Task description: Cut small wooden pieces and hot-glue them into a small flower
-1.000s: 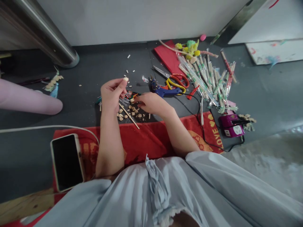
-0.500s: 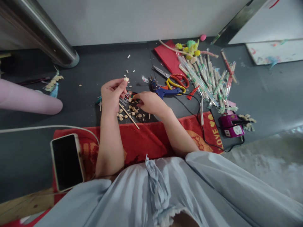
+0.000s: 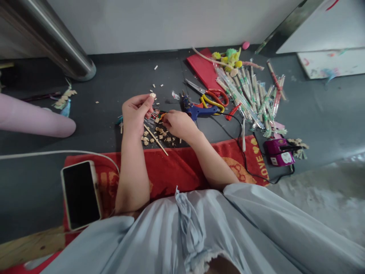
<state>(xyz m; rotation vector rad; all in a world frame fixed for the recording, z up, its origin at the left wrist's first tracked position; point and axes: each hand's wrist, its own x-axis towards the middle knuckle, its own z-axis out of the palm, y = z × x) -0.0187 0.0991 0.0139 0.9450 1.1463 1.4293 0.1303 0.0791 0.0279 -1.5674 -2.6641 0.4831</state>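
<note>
My left hand (image 3: 138, 110) is closed in a pinch around a small pale wooden piece (image 3: 153, 95), held between thumb and fingertips. To its right, my right hand (image 3: 180, 124) is low over the table, its fingers drawn together. Whether anything sits in them is hidden. By those fingertips lies something small and orange-red (image 3: 162, 115). Loose pale flower-shaped pieces (image 3: 161, 133) are scattered beneath and between both hands. A thin wooden stick (image 3: 156, 140) lies aslant among them. Thin silvery strands (image 3: 149, 122) show just right of my left wrist.
A blue glue gun (image 3: 199, 110) and scissors (image 3: 215, 97) lie right of my hands. Beyond are plastic-wrapped sticks (image 3: 253, 91), a red sheet (image 3: 201, 68) and a purple power socket (image 3: 278, 151). A phone (image 3: 80, 194) rests on the red towel (image 3: 171, 171).
My right hand has shifted slightly right and its fingers have drawn closer together. The left hand keeps its hold on the small wooden piece, almost still.
</note>
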